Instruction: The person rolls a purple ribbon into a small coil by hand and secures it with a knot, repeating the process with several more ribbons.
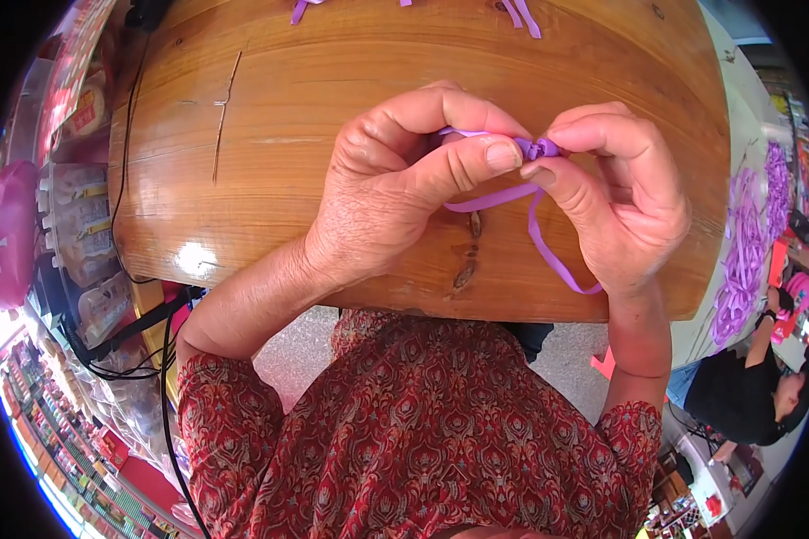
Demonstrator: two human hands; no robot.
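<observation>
Above the wooden table [288, 117], both of my hands meet at a small bunched knot or fold in a purple ribbon [562, 262]. My left hand [404, 171] pinches the ribbon's bunched part between thumb and forefinger. From the other side, the thumb and forefinger of my right hand [625, 184] close on the same bunch. A loose length of the ribbon loops below the fingers and hangs toward the table's near edge. The curled fingers hide part of the ribbon inside the left hand.
A thin twisted wire [223, 117] lies on the table at the left. Purple ribbon ends show along the far edge. A heap of purple ribbons [744, 242] lies on a pale surface at the right, near another person [737, 395]. Packaged goods [90, 216] and black cables stand at the left.
</observation>
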